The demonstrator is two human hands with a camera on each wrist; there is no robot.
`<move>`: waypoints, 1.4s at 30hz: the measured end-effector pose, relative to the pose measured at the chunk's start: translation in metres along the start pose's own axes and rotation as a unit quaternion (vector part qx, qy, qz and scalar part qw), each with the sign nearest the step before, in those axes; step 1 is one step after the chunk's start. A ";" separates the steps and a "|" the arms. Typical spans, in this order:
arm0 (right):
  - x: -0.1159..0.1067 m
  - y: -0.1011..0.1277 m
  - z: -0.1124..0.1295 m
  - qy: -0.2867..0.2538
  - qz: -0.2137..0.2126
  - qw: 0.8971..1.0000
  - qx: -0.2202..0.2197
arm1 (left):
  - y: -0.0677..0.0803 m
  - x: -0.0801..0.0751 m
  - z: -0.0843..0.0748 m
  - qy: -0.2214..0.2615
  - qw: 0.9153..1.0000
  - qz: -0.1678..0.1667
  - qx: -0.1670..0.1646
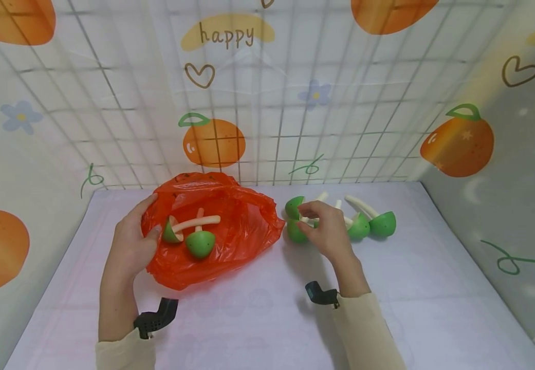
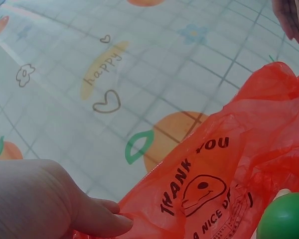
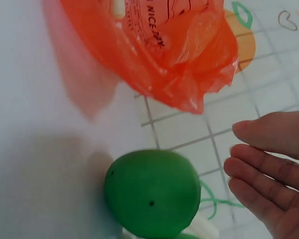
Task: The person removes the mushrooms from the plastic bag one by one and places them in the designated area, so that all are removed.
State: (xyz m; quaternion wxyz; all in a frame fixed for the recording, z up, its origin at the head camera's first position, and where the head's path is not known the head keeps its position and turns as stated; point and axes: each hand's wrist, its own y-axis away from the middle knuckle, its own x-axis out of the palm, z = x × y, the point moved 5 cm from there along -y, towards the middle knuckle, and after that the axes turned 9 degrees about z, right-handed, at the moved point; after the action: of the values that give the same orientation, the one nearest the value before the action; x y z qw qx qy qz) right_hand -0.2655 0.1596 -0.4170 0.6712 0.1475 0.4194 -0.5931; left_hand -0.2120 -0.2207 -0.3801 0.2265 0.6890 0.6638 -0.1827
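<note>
A red plastic bag (image 1: 244, 246) lies on the table, its printed side showing in the left wrist view. My left hand (image 1: 130, 241) grips its left edge, thumb on the near side and the other fingers partly hidden behind the film. On the bag are two toy mushrooms with green caps and cream stems, one cap (image 1: 200, 244) facing me. My right hand (image 1: 325, 226) hovers by several more such mushrooms to the right of the bag. In the right wrist view its fingers (image 3: 256, 174) are extended, apart from the nearest green mushroom (image 3: 152, 194), with nothing between them and the thumb.
At the right end of the group lies a green mushroom (image 1: 382, 224) with its stem pointing back left. A fabric backdrop (image 1: 258, 103) with oranges and grid lines rises behind the pale table (image 1: 248, 329), and walls (image 1: 517, 216) enclose the sides.
</note>
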 end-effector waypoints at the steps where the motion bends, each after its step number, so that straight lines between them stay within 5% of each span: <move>1: 0.000 0.000 0.003 -0.004 0.000 1.000 -0.002 | 0.000 0.000 0.000 0.001 1.000 0.000 -0.001; 14: 0.022 -0.001 0.051 -0.031 0.032 0.998 -0.051 | 0.000 -0.001 0.000 0.000 1.000 -0.005 0.017; 28: 0.091 -0.012 0.098 0.007 0.133 0.988 -0.083 | -0.001 -0.001 0.003 0.003 1.000 -0.005 0.021; 42: 0.153 -0.024 0.125 0.004 0.199 0.980 -0.015 | -0.002 -0.004 0.004 0.003 1.000 -0.006 0.027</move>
State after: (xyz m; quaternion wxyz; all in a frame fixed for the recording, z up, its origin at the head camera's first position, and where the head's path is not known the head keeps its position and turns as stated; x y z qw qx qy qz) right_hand -0.2477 -0.0362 -0.4470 0.7763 0.2196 0.3933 -0.4409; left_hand -0.2142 -0.2261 -0.3817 0.2047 0.6911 0.6638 -0.1998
